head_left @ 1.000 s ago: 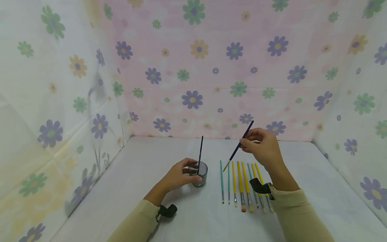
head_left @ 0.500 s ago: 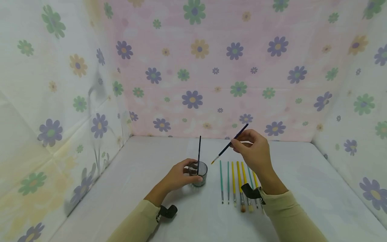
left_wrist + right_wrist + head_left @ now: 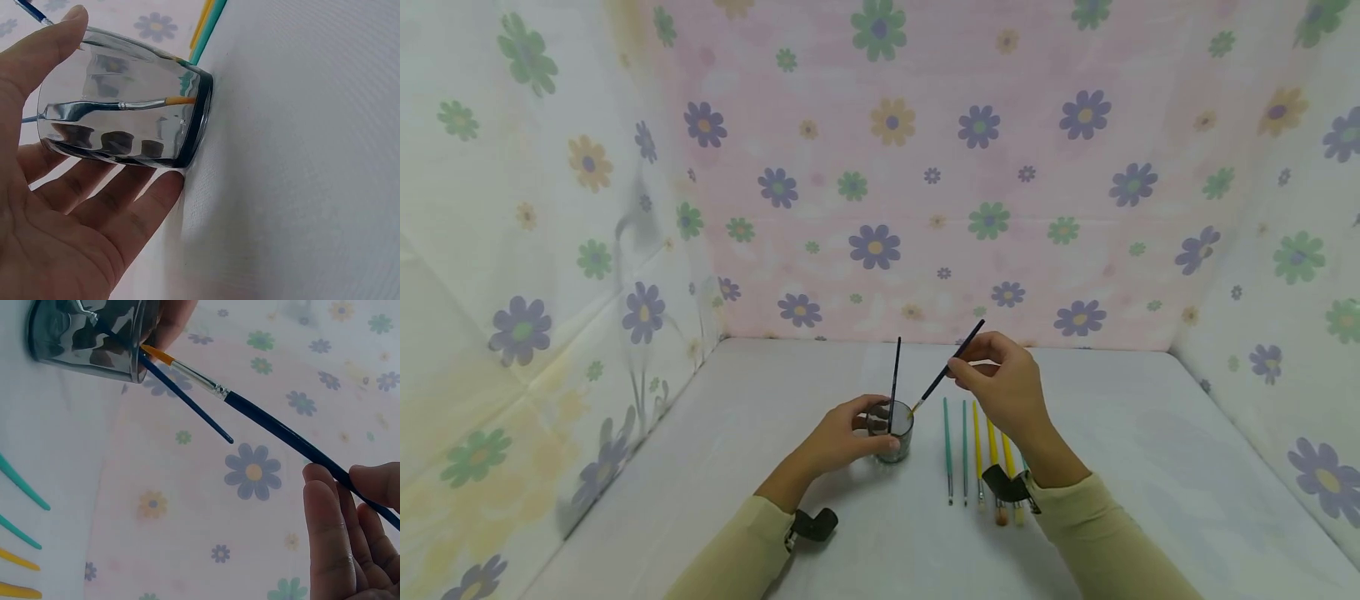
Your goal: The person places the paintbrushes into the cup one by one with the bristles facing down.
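In the head view my left hand grips a clear drinking glass standing on the table, its thumb and fingers round the sides. One dark-handled paintbrush leans inside, bristles down; the left wrist view shows its orange bristles near the glass bottom. My right hand pinches a second dark blue paintbrush by the handle between thumb and fingers. Tilted, with orange bristles pointing down, this brush has its tip at the glass rim; whether it touches the rim I cannot tell.
Right of the glass several paintbrushes lie in a row on the white table, bristles towards me. Some handles are teal, others yellow; my right hand and wrist hide part of the row. Flowered cloth hangs behind and at both sides.
My right hand has carried its paintbrush left and slightly down, from above the row to the glass rim. The left hand stays round the glass.
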Available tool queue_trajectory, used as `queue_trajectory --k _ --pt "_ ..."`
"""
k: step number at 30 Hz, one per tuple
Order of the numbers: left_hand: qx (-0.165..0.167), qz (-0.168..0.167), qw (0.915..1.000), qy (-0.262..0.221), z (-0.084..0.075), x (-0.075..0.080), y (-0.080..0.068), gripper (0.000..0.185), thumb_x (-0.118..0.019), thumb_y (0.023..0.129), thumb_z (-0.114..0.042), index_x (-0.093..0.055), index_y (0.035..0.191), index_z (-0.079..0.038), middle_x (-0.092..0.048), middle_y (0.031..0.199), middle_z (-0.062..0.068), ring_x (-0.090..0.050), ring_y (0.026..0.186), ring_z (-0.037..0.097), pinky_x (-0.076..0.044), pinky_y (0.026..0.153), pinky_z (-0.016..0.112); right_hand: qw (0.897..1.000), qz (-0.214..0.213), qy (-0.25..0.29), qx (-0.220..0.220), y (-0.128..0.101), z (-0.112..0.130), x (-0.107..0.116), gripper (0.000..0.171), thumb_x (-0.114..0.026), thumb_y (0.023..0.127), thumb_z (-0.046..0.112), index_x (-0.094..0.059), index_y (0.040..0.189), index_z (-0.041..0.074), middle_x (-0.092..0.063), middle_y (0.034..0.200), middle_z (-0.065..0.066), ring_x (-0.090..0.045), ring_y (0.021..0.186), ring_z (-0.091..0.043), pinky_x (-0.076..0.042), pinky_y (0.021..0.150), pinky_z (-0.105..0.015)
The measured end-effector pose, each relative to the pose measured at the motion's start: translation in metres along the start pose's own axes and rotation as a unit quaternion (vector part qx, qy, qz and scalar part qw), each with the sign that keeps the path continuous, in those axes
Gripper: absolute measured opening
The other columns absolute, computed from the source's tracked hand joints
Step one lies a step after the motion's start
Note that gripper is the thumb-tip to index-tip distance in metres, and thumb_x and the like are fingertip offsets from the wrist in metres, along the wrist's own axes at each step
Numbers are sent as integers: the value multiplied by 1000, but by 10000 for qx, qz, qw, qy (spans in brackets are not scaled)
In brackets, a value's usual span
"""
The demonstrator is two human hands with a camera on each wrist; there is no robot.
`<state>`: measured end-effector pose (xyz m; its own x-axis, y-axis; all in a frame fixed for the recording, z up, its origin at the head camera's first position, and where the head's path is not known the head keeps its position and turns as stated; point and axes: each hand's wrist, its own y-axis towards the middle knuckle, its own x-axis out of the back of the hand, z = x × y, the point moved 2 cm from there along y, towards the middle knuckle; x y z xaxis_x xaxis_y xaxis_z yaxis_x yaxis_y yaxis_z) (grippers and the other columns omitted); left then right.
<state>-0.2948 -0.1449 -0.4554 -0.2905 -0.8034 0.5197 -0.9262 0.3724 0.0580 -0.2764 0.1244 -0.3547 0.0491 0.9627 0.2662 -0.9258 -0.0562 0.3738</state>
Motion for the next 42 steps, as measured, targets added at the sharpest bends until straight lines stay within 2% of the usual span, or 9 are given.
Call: queue_trajectory --k 5,12,16,21,27,34,42 --pt "-39 134 9998 -146 0 0 0 71 -84 88 -42 -52 150 -29 -67 134 3 -63 130 29 -52 107 53 9997 112 -185 -68 0 -9 -11 22 -78 95 23 -66 111 14 -75 104 -4 -78 86 -15 -64 79 -31" --pt "-172 326 9992 -141 -1 -1 0 76 -81 91 -37 -45 156 -19 -64 142 6 -60 135 30 -49 111 51 9993 221 -117 -294 1 -21 -24 24 -78 94 21 -67 113 12 -74 103 -4 -78 86 -17 -64 76 -31" --pt "-139 362 9992 -121 -1 -1 0 80 -81 91 -38 -40 159 -25 -61 147 6 -57 138 29 -47 113 51 9987 247 -43 -432 1 -25 -28 24 -78 94 19 -67 113 10 -74 103 -6 -78 86 -19 -65 77 -36" --pt "-77 407 9990 -187 2 -1 1 88 -80 91 -42 -30 162 -33 -54 154 7 -53 142 28 -45 115 52 9976 326 140 -600 1 -31 -33 23 -78 94 16 -66 113 9 -73 103 -9 -78 87 -21 -65 76 -36" --pt "-105 500 9981 -336 5 -1 3 90 -80 91 -40 -26 163 -33 -53 155 6 -52 143 27 -43 117 53 9960 368 256 -772 2 -39 -40 23 -78 94 15 -66 112 10 -72 104 -10 -78 88 -22 -65 76 -36" --pt "-142 504 9981 -332 3 -1 3 92 -79 93 -38 -22 164 -35 -53 155 7 -55 141 28 -45 114 53 9942 401 327 -941 1 -44 -47 23 -78 93 14 -66 113 8 -72 103 -9 -78 87 -22 -65 73 -33" --pt "-262 552 9973 -416 1 -2 3 85 -78 95 -32 -27 163 -30 -54 155 3 -53 143 25 -43 117 51 9932 450 347 -1012 0 -48 -50 23 -77 95 14 -67 115 8 -74 103 -8 -78 87 -19 -64 73 -31"
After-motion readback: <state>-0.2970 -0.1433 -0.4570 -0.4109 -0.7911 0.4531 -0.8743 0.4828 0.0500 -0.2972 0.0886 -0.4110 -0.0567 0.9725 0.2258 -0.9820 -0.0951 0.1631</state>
